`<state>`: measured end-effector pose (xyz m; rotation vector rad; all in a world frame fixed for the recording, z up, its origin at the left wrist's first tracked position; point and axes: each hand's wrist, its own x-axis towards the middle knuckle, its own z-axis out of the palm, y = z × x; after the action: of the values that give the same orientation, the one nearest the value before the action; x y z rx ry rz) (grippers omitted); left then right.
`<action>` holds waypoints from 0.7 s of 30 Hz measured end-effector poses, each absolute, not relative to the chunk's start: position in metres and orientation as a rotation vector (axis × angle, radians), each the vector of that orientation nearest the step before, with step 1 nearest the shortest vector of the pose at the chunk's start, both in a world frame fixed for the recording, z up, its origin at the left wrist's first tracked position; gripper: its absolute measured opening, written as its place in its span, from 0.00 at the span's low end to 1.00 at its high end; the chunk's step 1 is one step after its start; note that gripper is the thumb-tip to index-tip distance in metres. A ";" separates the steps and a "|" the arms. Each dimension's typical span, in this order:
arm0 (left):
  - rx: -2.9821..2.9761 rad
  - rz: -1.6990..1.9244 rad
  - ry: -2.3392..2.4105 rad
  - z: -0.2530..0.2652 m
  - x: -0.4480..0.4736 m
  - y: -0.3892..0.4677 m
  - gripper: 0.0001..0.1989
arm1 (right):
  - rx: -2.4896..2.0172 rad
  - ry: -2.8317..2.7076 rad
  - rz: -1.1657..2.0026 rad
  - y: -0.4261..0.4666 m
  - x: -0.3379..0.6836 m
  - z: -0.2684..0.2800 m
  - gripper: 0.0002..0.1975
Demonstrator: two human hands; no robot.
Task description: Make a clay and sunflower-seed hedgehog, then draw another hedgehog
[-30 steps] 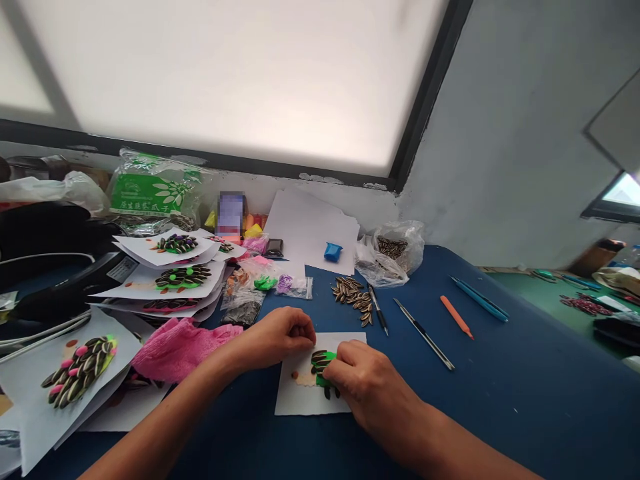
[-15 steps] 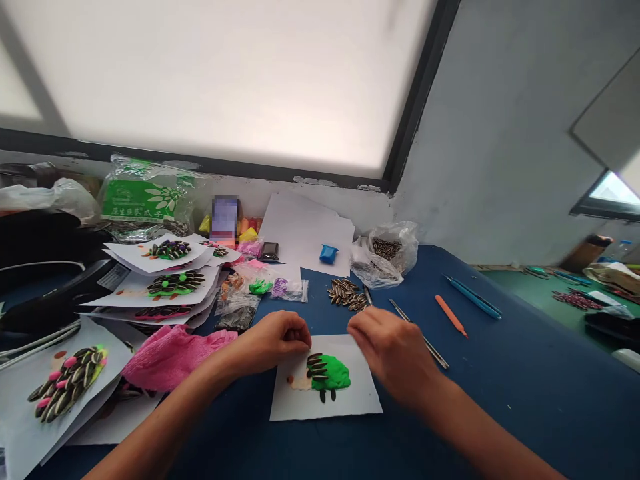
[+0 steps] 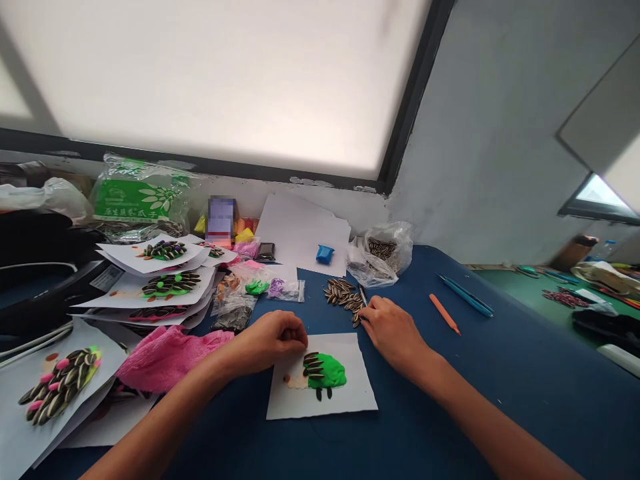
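Right hand (image 3: 393, 330) has moved from the paper (image 3: 357, 390) to the seed pile (image 3: 342, 293), mid-frame.
That leaves the part-seeded green clay (image 3: 331, 372), lower centre, exposed; left hand (image 3: 276, 339) curls at the paper's upper edge. Cannot tell whether either grips anything.

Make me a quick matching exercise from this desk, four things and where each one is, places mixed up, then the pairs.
1. Right hand
2. Orange pen
3. Blue packet
4. Green clay shape

A. On the blank sheets
B. On the card by the left hand
C. By the loose seeds
D. Beside the blue tool

Pairs: 1-C, 2-D, 3-A, 4-B.
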<state>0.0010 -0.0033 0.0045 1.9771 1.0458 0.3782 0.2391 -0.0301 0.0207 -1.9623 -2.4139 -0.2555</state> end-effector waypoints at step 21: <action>1.970 0.387 1.040 0.004 0.001 -0.003 0.09 | -1.703 -2.581 -0.244 -0.022 0.240 0.013 0.08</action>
<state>0.0010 -0.0032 0.0038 1.9703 1.0398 0.3867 0.2399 -0.0220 0.0127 -1.7033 -2.5808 -0.2440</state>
